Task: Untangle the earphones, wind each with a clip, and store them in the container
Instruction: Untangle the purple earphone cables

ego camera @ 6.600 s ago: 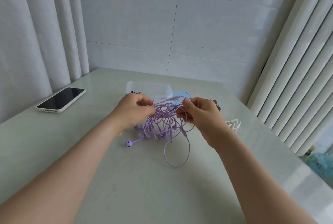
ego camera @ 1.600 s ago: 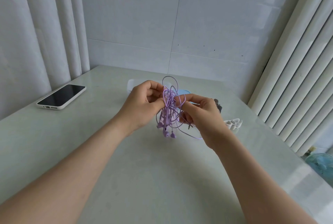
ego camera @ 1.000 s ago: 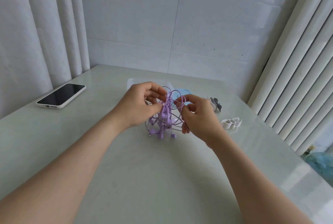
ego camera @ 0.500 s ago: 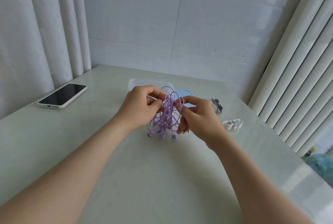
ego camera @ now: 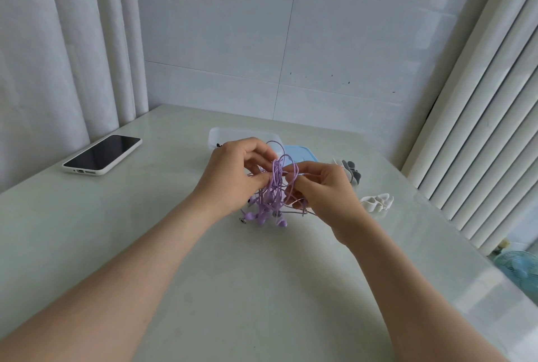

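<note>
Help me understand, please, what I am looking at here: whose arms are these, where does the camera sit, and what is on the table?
There is no machine here. A person works with bare hands, and the one camera sits on their head, looking forward and down, so the arms reach in from the bottom of the picture.

The left hand and the right hand hold a tangle of purple earphones just above the pale table. The fingers of both hands pinch its cords, and the earbuds hang down to the surface.

Behind the hands lies a clear container, with what looks like its blue lid beside it. To the right are some grey and white clips and, nearer, white clips. A phone lies face up on the left.
</note>
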A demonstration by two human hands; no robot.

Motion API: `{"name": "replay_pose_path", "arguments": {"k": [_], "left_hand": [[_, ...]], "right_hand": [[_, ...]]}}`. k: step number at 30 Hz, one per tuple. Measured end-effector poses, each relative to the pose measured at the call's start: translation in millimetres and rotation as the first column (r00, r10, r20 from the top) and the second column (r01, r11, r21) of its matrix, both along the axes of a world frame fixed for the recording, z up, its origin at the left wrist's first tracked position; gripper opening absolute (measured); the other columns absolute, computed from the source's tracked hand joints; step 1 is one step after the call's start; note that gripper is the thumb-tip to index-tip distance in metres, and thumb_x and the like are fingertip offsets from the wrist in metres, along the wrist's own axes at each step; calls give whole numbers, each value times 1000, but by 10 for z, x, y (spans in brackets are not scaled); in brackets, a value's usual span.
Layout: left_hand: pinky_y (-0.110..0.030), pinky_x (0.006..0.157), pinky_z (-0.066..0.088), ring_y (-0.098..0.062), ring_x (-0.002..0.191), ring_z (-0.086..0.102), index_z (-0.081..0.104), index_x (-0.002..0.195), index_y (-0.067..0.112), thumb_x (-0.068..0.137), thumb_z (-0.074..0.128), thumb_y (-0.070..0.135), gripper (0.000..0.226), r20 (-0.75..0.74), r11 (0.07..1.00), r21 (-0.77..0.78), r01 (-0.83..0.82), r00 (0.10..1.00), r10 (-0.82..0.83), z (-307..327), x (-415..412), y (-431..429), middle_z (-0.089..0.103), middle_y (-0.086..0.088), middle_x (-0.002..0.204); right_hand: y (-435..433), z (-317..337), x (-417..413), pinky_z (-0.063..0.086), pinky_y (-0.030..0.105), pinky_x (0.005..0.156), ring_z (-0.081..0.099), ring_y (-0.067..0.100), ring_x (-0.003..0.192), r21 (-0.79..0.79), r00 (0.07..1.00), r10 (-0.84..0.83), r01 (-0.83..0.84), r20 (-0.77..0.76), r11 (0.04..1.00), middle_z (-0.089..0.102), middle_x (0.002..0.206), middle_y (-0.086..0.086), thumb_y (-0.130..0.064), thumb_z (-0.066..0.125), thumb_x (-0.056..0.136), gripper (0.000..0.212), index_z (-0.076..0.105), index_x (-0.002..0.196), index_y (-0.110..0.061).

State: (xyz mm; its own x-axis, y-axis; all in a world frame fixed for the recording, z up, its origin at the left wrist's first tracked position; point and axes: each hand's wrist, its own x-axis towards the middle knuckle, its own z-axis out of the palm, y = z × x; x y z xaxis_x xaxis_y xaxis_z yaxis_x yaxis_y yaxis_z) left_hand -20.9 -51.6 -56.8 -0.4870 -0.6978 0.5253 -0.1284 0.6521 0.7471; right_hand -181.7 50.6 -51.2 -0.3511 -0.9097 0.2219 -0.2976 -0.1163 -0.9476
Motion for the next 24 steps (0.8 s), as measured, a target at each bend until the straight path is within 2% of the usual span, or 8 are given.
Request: {"name": "replay_pose_path", "arguments": {"k": [2, 5, 8, 12, 16, 18, 21, 24], "left_hand": [[-15, 64, 47, -2, 69, 67, 70, 98, 19, 80, 87, 7, 28, -16, 999, -38, -33, 999, 32, 15, -2, 19, 77, 11, 81], [-20, 71, 53, -2, 73, 69, 62, 95, 15, 77, 92, 14, 35, -54, 992, -104, -71, 996, 65, 38, -4, 50, 75, 10, 79], [-27, 70, 57, -7, 72, 70, 62, 94, 13, 76, 90, 4, 34, -48, 993, -112, -21, 999, 16, 33, -27, 74, 73, 7, 78], [-9, 62, 42, -6, 76, 69, 65, 101, 14, 84, 82, 1, 28, -18, 988, -154, 2, 1000, -5, 10, -55, 75, 75, 8, 84], [-8, 70, 45, -1, 81, 70, 71, 101, 17, 90, 76, 3, 19, -102, 978, -177, -113, 990, 96, 19, -38, 6, 76, 11, 89], [-21, 80, 56, -6, 86, 73, 74, 105, 19, 95, 69, 2, 21, -176, 983, -101, -154, 975, 135, 32, -28, -20, 76, 10, 93], [-37, 90, 62, -10, 82, 73, 77, 103, 19, 101, 56, 1, 27, -201, 973, 206, -103, 969, 145, 39, -33, -69, 77, 3, 92], [-33, 80, 59, -8, 69, 61, 79, 92, 20, 100, 50, 8, 32, -118, 955, 293, -39, 990, 77, 68, -24, -48, 74, 8, 85]], "right_hand": [[-14, 18, -5, 49, 37, 72, 60, 23, 69, 10, 999, -12, 11, 38, 1000, 69, 74, 12, -12, 55, 102, 29, 83, 96, -13], [-18, 54, -42, 48, 45, 89, 70, 25, 84, 50, 987, 6, -14, 163, 999, 78, 90, 9, -47, 36, 107, 56, 83, 102, -16], [16, 71, -26, 50, 39, 90, 72, 23, 93, 14, 1000, 3, -3, 2, 1000, 79, 98, 13, -69, 46, 99, 66, 82, 102, -14], [43, 58, 20, 48, 25, 69, 61, 13, 70, -74, 995, -22, 14, -102, 997, 74, 78, 11, -31, 84, 88, 25, 78, 86, -7], [-8, 30, -20, 35, 32, 66, 43, 16, 68, -88, 984, -173, 169, -43, 982, 59, 69, 22, -19, 70, 90, 33, 63, 85, 13], [-26, 36, -44, 33, 33, 66, 40, 18, 67, -52, 968, -252, 252, -2, 966, 57, 68, 24, -20, 65, 88, 34, 59, 82, 13], [-55, 5, -46, 44, 41, 69, 50, 21, 69, 4, 960, -280, 280, 11, 960, 68, 87, 35, -26, 62, 81, 36, 62, 80, 10], [-62, -15, -42, 56, 49, 72, 65, 29, 68, 5, 966, -255, 255, 35, 967, 73, 86, 28, -18, 60, 89, 29, 65, 88, 11]]}}
